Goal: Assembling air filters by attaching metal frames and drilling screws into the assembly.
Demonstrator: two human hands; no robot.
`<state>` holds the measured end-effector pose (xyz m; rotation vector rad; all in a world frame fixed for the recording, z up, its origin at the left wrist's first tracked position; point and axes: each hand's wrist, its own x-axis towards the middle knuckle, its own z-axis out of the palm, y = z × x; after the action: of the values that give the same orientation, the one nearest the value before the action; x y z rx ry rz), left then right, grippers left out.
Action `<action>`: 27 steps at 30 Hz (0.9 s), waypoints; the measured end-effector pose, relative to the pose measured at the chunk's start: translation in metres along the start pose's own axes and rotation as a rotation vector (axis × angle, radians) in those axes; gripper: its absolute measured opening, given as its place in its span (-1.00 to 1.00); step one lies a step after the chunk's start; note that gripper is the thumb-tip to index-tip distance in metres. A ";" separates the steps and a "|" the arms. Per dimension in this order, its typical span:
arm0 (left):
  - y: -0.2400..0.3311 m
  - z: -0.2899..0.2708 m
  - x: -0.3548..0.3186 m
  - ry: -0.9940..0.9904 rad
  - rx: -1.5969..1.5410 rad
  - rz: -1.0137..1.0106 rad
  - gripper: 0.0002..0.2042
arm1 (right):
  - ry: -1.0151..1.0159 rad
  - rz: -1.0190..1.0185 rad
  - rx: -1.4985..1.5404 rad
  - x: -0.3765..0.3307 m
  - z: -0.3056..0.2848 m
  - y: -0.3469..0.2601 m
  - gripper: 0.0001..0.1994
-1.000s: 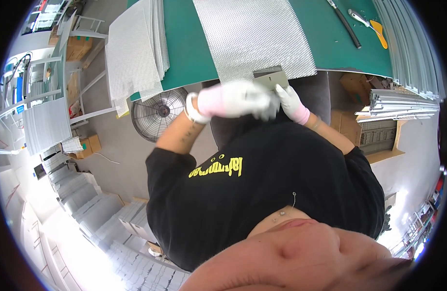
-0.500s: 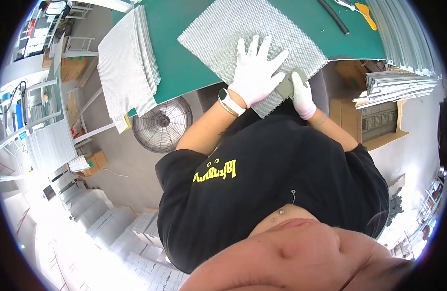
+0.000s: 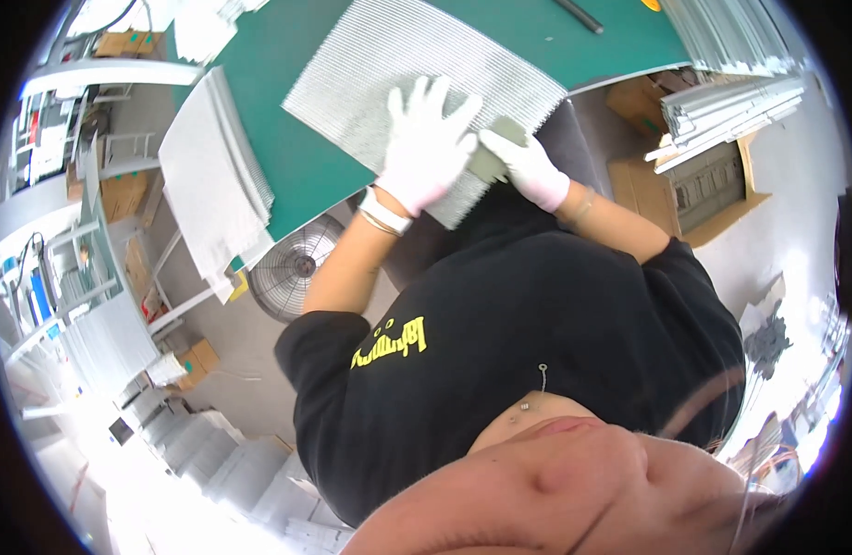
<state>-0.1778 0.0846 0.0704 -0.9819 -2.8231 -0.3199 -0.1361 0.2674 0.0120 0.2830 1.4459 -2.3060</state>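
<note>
A silvery mesh sheet (image 3: 398, 55) lies at a slant on the green table (image 3: 306, 157), one corner reaching past the near edge toward my body. My left hand (image 3: 428, 148), in a white glove, rests flat on it with the fingers spread. My right hand (image 3: 530, 170), also gloved, grips a flat grey-green pad (image 3: 489, 165) at the sheet's near right edge. The thumb lies over the pad; the other fingers are mostly hidden. The pad's left end comes close to my left thumb.
To the left, a stack of mesh sheets (image 3: 209, 166) overhangs the table edge above a round floor fan (image 3: 301, 266). A dark rod (image 3: 579, 16) lies at the far right of the table. Pale strips (image 3: 722, 120) jut out at right, above an open cardboard box (image 3: 713, 192).
The whole view has shifted, so the table and both hands appear further left. My right hand has turned, its thumb now pointing more to the left across the pad. My left hand stays flat on the sheet.
</note>
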 end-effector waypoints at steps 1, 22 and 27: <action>-0.007 0.001 0.000 0.003 -0.021 0.026 -0.47 | 0.018 -0.011 0.034 0.000 0.003 0.005 -0.80; 0.043 0.003 -0.014 -0.013 -0.094 -0.067 -0.47 | 0.220 -0.116 0.144 -0.022 -0.018 0.022 -0.81; 0.016 0.001 -0.002 -0.075 -0.016 -0.002 -0.51 | -0.205 0.248 -0.116 0.004 -0.030 -0.002 -0.60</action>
<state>-0.1666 0.0958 0.0715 -1.0156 -2.8930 -0.3132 -0.1417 0.2938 -0.0013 0.1748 1.3530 -1.9840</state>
